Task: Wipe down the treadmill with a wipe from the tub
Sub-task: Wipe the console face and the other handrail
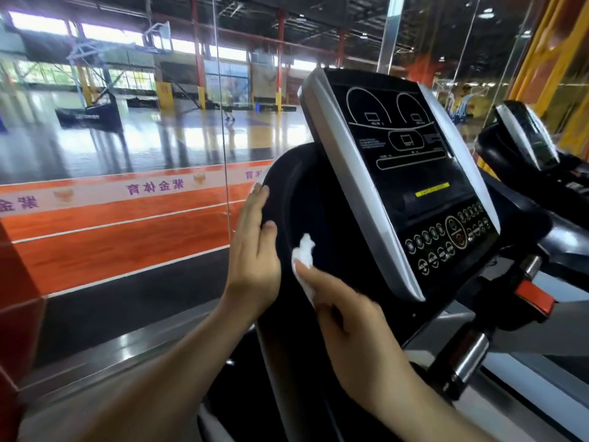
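Note:
The treadmill's black console (pixel 411 173) with a silver frame tilts toward me at the right of centre. A black curved side panel (pixel 306 199) sits to its left. My left hand (pixel 253 247) rests flat with straight fingers on the outer edge of that panel. My right hand (pixel 347 317) holds a crumpled white wipe (pixel 302 260) and presses it against the black panel just left of the console's lower corner. The tub is not in view.
A glass wall (pixel 127 154) stands directly left of the treadmill, with a basketball court beyond it. A second treadmill console (pixel 529 138) stands at the right. A red safety clip (pixel 535 298) and silver handlebar posts (pixel 471 355) lie below the console.

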`<action>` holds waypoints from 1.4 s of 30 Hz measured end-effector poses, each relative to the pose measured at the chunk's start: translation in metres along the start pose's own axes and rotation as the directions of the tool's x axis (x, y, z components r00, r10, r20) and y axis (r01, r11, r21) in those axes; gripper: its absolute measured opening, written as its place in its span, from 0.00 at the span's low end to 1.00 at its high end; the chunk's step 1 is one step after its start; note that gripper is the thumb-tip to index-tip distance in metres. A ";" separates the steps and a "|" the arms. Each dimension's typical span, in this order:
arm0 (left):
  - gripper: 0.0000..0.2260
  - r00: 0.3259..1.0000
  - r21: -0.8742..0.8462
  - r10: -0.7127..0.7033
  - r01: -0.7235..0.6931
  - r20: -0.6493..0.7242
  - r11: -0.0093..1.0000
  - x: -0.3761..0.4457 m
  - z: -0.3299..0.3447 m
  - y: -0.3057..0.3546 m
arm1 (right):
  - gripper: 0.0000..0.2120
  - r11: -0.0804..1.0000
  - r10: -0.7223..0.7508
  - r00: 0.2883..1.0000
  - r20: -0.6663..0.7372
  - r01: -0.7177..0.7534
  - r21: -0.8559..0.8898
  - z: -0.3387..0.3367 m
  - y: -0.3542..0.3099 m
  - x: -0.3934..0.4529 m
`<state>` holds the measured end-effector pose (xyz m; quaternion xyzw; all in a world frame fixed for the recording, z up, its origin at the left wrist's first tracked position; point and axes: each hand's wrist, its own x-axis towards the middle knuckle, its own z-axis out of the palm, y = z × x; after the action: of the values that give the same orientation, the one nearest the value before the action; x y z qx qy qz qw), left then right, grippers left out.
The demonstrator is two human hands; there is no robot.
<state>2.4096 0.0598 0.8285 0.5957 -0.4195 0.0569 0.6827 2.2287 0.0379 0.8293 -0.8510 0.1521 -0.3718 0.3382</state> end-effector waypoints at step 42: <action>0.32 0.768 -0.324 0.436 -0.309 0.470 0.894 0.065 -0.094 -0.156 | 0.17 0.124 0.566 0.819 0.094 0.028 -0.992 0.094 -0.028 0.329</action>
<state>2.5892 0.0689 0.7568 0.4096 -0.7053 -0.0233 0.5782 2.5209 -0.0664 0.9772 -0.8789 0.4256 0.0949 -0.1933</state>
